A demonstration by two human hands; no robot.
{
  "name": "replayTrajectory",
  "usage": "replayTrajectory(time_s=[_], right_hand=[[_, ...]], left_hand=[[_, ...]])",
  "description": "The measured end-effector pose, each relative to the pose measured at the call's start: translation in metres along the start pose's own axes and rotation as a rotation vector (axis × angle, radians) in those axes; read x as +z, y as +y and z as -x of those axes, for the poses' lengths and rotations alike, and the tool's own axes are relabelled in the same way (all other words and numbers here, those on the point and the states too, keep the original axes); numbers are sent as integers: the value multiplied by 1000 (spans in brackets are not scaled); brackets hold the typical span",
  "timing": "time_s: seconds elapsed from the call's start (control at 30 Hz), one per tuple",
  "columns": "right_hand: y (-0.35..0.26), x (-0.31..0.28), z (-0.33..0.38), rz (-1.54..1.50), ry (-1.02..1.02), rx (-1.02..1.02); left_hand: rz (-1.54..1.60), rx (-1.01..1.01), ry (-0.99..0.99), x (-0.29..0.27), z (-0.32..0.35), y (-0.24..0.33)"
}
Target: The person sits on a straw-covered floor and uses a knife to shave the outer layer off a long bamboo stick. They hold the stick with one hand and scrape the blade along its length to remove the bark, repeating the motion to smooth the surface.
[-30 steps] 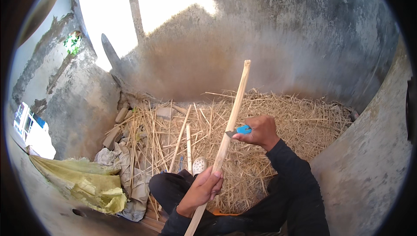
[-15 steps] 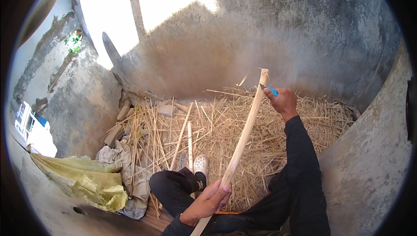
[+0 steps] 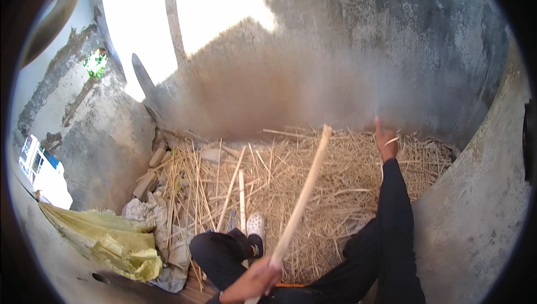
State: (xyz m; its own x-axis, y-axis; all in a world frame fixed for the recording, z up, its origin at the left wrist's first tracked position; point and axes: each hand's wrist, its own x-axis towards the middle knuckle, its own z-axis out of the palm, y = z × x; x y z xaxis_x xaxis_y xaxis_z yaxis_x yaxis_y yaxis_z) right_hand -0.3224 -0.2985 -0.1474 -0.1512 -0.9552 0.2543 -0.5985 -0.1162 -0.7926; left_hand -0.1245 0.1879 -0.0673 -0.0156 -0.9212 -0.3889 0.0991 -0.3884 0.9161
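Note:
My left hand (image 3: 256, 279) is closed around the lower part of a long pale bamboo strip (image 3: 305, 197). The strip slants up and away over the straw, its far end standing free of my right hand. Out at the right, near the back wall, my right hand (image 3: 387, 143) is closed with its index finger stretched forward. A small blue-handled knife (image 3: 384, 131) is in it, mostly hidden and smeared by motion. A thin curled shaving (image 3: 391, 141) lies across that hand.
Straw and shavings (image 3: 335, 209) cover the floor between concrete walls (image 3: 358, 80). Two pale sticks, one a split stick (image 3: 242, 200), lie by my shoe (image 3: 255, 225). A yellow sack (image 3: 106, 242) and grey cloth (image 3: 170, 231) lie at the left, near stones (image 3: 158, 157).
My right hand with the knife has moved right and off the strip. The strip's far end has dropped nearer. The curl at its tip no longer shows there.

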Motion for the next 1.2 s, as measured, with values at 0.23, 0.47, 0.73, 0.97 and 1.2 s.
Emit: replayTrajectory(time_s=[0.23, 0.47, 0.73, 0.97, 1.2], right_hand=[[-94, -18, 141, -33, -472, -519], [-113, -20, 203, -36, -421, -963], [-119, -4, 204, -42, -368, -986], [-114, 1, 169, 3, -162, -1130], [-78, 8, 96, 159, -53, -721]], left_hand=[[56, 132, 29, -18, -68, 17], [29, 152, 69, -20, -73, 33], [20, 172, 99, -21, -62, 33], [46, 183, 61, -15, -53, 30], [38, 111, 31, 2, -39, 25]])
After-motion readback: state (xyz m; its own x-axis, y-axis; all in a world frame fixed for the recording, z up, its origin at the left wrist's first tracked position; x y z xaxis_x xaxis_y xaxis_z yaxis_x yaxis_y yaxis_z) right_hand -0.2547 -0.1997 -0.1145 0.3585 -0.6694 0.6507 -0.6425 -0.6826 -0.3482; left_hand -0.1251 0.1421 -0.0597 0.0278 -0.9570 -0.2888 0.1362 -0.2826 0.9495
